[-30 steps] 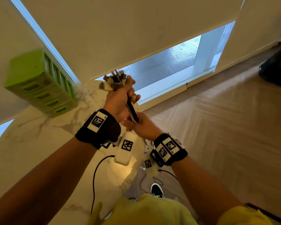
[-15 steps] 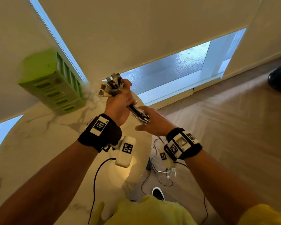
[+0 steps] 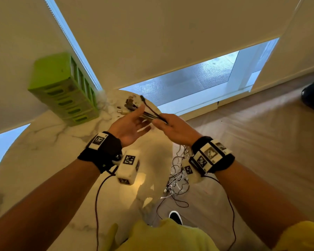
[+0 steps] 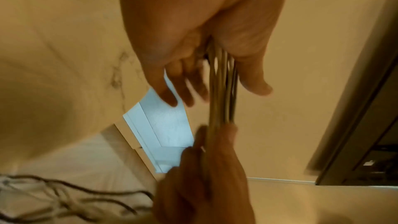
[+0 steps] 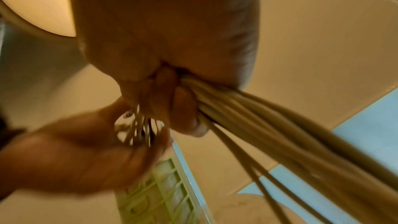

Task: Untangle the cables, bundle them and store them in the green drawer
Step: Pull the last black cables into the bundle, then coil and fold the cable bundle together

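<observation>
cables [image 3: 150, 115] — gathered strands, plug ends fanned above table | green drawer [image 3: 65, 89] — upright, shut

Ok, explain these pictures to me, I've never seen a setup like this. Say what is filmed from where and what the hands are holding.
No machine here: a person works with bare hands, wearing a camera on the head and one on each wrist band.

The head view looks down at both arms over a marble table. A green drawer unit stands on it, by the window.

The right hand grips a bunch of cables. The left hand is open, fingers straight, with the cables running across it. Their plugs stick out beyond it. The loose ends hang in a tangle below the right wrist, beside the table.

The left wrist view shows the cables between both hands. The right wrist view shows fingers curled round them.
</observation>
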`<state>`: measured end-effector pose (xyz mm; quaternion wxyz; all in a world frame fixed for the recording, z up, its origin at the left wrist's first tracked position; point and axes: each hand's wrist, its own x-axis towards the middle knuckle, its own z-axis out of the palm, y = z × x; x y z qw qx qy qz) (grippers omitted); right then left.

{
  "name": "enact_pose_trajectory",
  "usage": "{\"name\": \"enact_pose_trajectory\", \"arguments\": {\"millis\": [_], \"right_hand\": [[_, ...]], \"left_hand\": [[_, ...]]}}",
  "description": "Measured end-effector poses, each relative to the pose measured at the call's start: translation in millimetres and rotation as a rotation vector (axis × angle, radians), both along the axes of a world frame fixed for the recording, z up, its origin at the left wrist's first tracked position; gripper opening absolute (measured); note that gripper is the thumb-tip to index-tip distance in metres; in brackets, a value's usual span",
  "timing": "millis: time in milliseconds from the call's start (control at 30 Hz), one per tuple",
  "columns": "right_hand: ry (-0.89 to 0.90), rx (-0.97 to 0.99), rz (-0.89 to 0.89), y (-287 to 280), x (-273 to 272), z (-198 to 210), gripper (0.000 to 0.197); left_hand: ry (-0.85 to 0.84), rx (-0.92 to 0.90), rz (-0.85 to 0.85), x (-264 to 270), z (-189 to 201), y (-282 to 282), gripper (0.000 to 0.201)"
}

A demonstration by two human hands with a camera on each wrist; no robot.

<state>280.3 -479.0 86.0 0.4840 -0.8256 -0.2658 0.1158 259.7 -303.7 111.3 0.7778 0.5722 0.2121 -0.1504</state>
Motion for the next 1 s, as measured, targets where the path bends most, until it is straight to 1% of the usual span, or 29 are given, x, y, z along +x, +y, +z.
{"name": "enact_pose_trajectory", "arguments": {"millis": [33, 67, 100, 133, 167, 200, 233, 267, 300, 333, 367, 400, 433, 467, 533, 567, 600, 667, 733, 800, 867, 933, 967, 1000], "right_hand": [[0.024, -0.053, -0.006, -4.5, 3.3, 6.5, 0.026], [0.053, -0.122, -0.003, -9.1, 6.9, 12.0, 0.029], [0.091, -0.194, 0.009, -12.5, 10.5, 16.2, 0.032], [0.139, -0.251, 0.026, -14.4, 13.1, 19.1, 0.034], [0.192, -0.292, 0.048, -14.0, 14.7, 21.1, 0.035], [0.235, -0.323, 0.077, -11.8, 15.0, 23.0, 0.036], [0.264, -0.352, 0.113, -8.3, 14.4, 25.3, 0.036], [0.278, -0.383, 0.154, -4.3, 13.3, 28.1, 0.036], [0.281, -0.410, 0.197, -0.4, 12.2, 32.2, 0.037], [0.273, -0.422, 0.233, 3.0, 11.6, 37.2, 0.036], [0.253, -0.415, 0.260, 5.4, 12.0, 42.5, 0.035], [0.225, -0.399, 0.276, 6.8, 13.3, 47.9, 0.034], [0.194, -0.381, 0.282, 6.9, 15.7, 52.8, 0.036], [0.160, -0.365, 0.280, 6.0, 18.5, 57.4, 0.039], [0.103, -0.335, 0.260, 2.9, 25.0, 63.7, 0.042], [0.096, -0.311, 0.244, 2.1, 28.6, 64.7, 0.042], [0.102, -0.279, 0.225, 2.3, 32.0, 64.9, 0.042], [0.107, -0.201, 0.175, 5.0, 36.9, 62.0, 0.038], [0.087, -0.120, 0.115, 11.6, 39.5, 53.2, 0.033], [0.079, -0.039, 0.043, 23.7, 40.3, 39.9, 0.029], [0.047, 0.013, -0.032, 42.2, 39.6, 24.9, 0.027], [-0.039, -0.002, -0.080, 63.2, 31.6, 15.3, 0.023], [-0.084, 0.000, -0.072, 74.0, 23.3, 14.7, 0.023], [-0.125, 0.019, -0.028, 85.2, 11.8, 15.4, 0.027]], "left_hand": [[0.033, 0.060, -0.036, -4.0, -0.7, 10.4, 0.052], [0.031, 0.151, -0.017, -6.2, -0.9, 19.9, 0.086], [-0.022, 0.280, 0.042, -6.4, -0.2, 27.9, 0.114], [-0.128, 0.446, 0.075, -5.5, 2.8, 32.7, 0.124], [-0.259, 0.582, 0.054, -5.1, 8.9, 33.6, 0.122], [-0.387, 0.680, -0.034, -4.7, 15.9, 31.7, 0.112], [-0.494, 0.750, -0.185, -4.0, 22.8, 27.9, 0.103], [-0.559, 0.819, -0.367, -4.2, 30.1, 20.6, 0.095], [-0.577, 0.897, -0.543, -4.3, 35.1, 13.0, 0.089], [-0.559, 0.980, -0.689, -3.1, 35.7, 7.5, 0.080], [-0.517, 1.048, -0.796, -1.4, 33.1, 4.4, 0.066], [-0.468, 1.090, -0.847, -1.0, 29.8, 1.8, 0.044], [-0.421, 1.092, -0.844, -2.1, 27.3, 0.1, 0.022], [-0.364, 1.059, -0.804, -3.6, 25.3, 0.7, 0.017], [-0.234, 0.943, -0.717, -9.7, 22.0, 1.6, 0.041], [-0.192, 0.858, -0.688, -13.8, 20.8, 1.4, 0.047], [-0.170, 0.766, -0.670, -19.1, 21.2, 0.0, 0.049], [-0.136, 0.545, -0.588, -28.4, 19.0, -3.4, 0.044], [-0.054, 0.301, -0.427, -35.0, 17.3, -2.2, 0.035], [0.002, 0.102, -0.295, -38.6, 13.6, 4.1, 0.030], [0.020, 0.034, -0.212, -40.1, 10.8, 12.2, 0.030], [0.036, 0.050, -0.079, -40.7, 5.0, 24.7, 0.030], [0.066, 0.066, -0.020, -41.1, 3.0, 35.0, 0.029], [0.100, 0.022, 0.019, -43.4, 2.6, 42.0, 0.026]]}}
